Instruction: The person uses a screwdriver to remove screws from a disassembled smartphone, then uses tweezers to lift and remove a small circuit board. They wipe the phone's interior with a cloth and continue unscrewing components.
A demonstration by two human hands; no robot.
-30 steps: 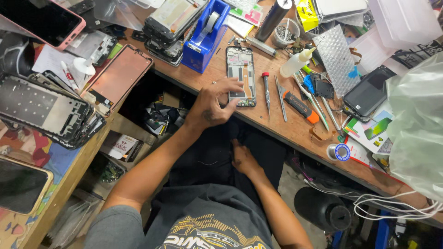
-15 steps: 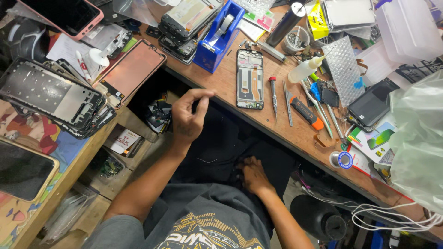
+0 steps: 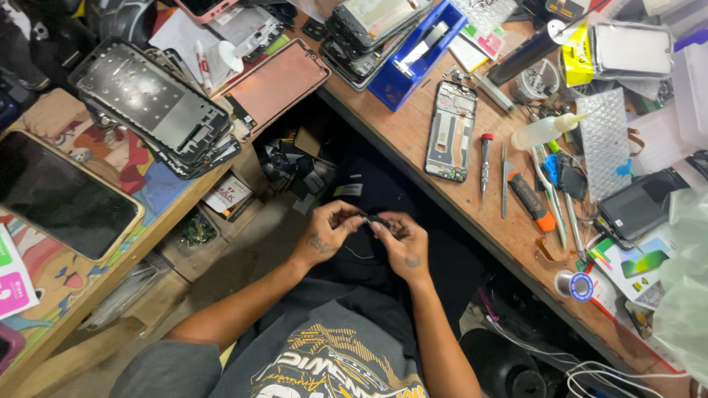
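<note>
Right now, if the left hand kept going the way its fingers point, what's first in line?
The small dark part pinched between both hands, then the right hand just behind it. The left hand points right, fingertips already at the part.

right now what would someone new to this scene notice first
Both hands meet over the lap below the bench edge, the left hand and right hand pinching a small dark part between their fingertips. Above them on the wooden bench lies an opened phone frame, with a red-tipped screwdriver beside it, amid clutter.
</note>
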